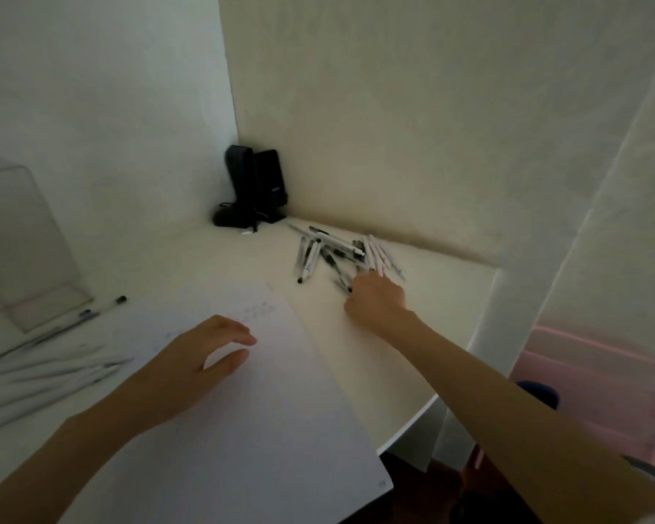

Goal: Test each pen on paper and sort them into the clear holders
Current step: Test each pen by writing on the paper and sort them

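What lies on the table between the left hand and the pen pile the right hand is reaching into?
Head view: only the paper's scribbled upper corner and bare table separate the left hand from the pen pile.

A loose heap of pens (pixel 335 255), white, clear and dark-barrelled, is lying crisscrossed on the pale surface (pixel 212 259) near the back wall. A white sheet of paper (pixel 265 402) is lying flat and angled at the near edge, showing faint scribbles toward its far end. A clear holder (pixel 23 243) is standing upright at the far left. Just in front of it, several more pens (pixel 53 357) are lying roughly parallel, some white, some clear with dark caps.
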Available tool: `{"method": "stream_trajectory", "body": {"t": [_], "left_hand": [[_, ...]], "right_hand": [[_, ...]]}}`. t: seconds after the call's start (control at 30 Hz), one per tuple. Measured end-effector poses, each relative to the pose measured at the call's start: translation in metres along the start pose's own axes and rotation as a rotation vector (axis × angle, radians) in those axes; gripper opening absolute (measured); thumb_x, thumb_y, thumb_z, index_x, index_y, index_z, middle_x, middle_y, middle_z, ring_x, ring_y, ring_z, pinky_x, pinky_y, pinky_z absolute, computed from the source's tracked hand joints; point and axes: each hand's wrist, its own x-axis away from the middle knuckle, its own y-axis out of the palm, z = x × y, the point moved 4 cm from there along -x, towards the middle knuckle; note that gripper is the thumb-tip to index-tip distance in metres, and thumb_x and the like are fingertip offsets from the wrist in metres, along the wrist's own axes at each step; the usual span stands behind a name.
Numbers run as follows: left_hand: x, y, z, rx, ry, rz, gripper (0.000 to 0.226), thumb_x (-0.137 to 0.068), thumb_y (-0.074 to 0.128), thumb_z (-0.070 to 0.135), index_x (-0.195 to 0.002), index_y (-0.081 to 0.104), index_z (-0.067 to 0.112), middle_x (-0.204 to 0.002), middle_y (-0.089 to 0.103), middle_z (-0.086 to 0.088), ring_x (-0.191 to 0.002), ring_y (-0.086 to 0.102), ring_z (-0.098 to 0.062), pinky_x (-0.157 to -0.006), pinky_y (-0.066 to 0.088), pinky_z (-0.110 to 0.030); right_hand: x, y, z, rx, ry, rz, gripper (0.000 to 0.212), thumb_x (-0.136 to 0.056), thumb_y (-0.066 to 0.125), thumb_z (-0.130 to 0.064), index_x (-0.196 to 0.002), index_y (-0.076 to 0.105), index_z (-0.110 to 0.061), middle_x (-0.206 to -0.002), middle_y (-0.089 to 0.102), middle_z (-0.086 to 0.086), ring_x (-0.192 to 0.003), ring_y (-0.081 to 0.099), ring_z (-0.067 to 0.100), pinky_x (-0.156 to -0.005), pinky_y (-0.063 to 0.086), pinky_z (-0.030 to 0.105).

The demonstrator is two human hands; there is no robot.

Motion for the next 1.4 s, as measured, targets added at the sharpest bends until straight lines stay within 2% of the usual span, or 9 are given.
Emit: {"method": "stream_trajectory", "body": {"t": [0.1,0.2,0.3,0.43,0.57,0.73,0.93,1.07,1.4], "left_hand": [[0.01,-0.009,-0.012,-0.002,-0.032,0.041,0.031,-0.08,0.033,0.059,-0.098,0.054,0.046,-0.109,0.052,0.028,-0.103,0.048,0.013,-0.082,0.034,-0.003],[0.019,-0.02,-0.023,0.028,-0.09,0.154,0.019,-0.086,0.044,0.048,-0.103,0.052,0.043,-0.11,0.051,0.028,-0.102,0.046,0.015,-0.08,0.032,-0.001],[0.028,-0.027,-0.035,-0.019,-0.169,0.338,0.037,-0.087,0.053,0.046,-0.121,0.039,0.038,-0.119,0.042,0.022,-0.105,0.038,0.014,-0.092,0.028,-0.012],[0.034,-0.022,-0.052,-0.274,-0.211,0.388,0.061,-0.084,0.037,0.06,-0.131,0.043,0.021,-0.128,0.043,0.007,-0.119,0.039,-0.012,-0.103,0.024,-0.027],[0.038,-0.022,-0.064,-0.35,-0.211,0.378,0.051,-0.096,0.013,0.051,-0.086,0.056,0.026,-0.077,0.047,0.014,-0.072,0.051,-0.009,-0.066,0.026,-0.022],[0.028,-0.013,-0.061,-0.127,-0.16,0.369,0.062,-0.094,0.014,0.054,-0.092,0.059,0.011,-0.08,0.059,-0.001,-0.08,0.045,-0.008,-0.074,0.035,-0.021],[0.03,0.0,-0.061,0.039,-0.158,0.202,0.051,-0.086,0.017,0.053,-0.097,0.05,0.016,-0.083,0.043,0.015,-0.079,0.041,0.0,-0.075,0.031,-0.01],[0.029,-0.006,-0.055,0.038,-0.096,0.219,0.017,-0.09,0.026,0.049,-0.094,0.04,0.041,-0.076,0.046,0.025,-0.077,0.046,0.017,-0.072,0.032,-0.002],[0.033,-0.014,-0.055,-0.057,-0.215,0.237,0.033,-0.084,0.023,0.068,-0.086,0.031,0.036,-0.052,0.04,0.003,-0.05,0.044,-0.012,-0.048,0.033,-0.017]], "right_hand": [[0.007,-0.009,-0.006,-0.014,-0.042,-0.044,0.011,-0.089,0.049,-0.022,-0.098,0.051,-0.015,-0.105,0.057,0.008,-0.1,0.057,0.027,-0.07,0.038,0.028],[0.018,-0.022,-0.025,-0.155,-0.121,0.011,0.02,-0.085,0.055,-0.031,-0.089,0.054,-0.012,-0.089,0.057,0.005,-0.081,0.054,0.021,-0.066,0.039,0.029],[0.032,-0.027,-0.064,-0.316,-0.425,0.022,0.015,-0.085,0.06,-0.03,-0.083,0.056,-0.015,-0.086,0.061,0.002,-0.077,0.052,0.016,-0.067,0.04,0.028],[0.039,-0.016,-0.118,-0.534,-0.733,-0.154,0.01,-0.088,0.062,-0.028,-0.089,0.06,-0.018,-0.086,0.062,-0.006,-0.074,0.054,0.004,-0.064,0.041,0.013],[0.023,-0.002,-0.138,-1.064,-0.636,-0.248,0.007,-0.083,0.07,-0.017,-0.081,0.069,-0.01,-0.069,0.066,0.004,-0.061,0.057,0.009,-0.06,0.044,0.019],[0.023,0.018,-0.145,-1.588,-0.558,-0.481,0.024,-0.074,0.07,-0.023,-0.071,0.054,-0.005,-0.055,0.049,0.004,-0.051,0.042,0.015,-0.053,0.031,0.025],[0.035,0.028,-0.156,-1.387,-0.635,-0.451,0.024,-0.087,0.058,-0.023,-0.074,0.05,-0.005,-0.058,0.057,0.003,-0.052,0.048,0.01,-0.054,0.038,0.017],[0.034,0.031,-0.158,-1.428,-0.628,-0.499,0.025,-0.09,0.058,-0.017,-0.068,0.048,-0.01,-0.059,0.058,0.005,-0.051,0.048,0.008,-0.053,0.038,0.014],[0.03,0.026,-0.156,-1.519,-0.585,-0.581,0.012,-0.085,0.054,-0.013,-0.076,0.057,-0.006,-0.065,0.063,0.011,-0.06,0.058,0.02,-0.057,0.048,0.026]]}}
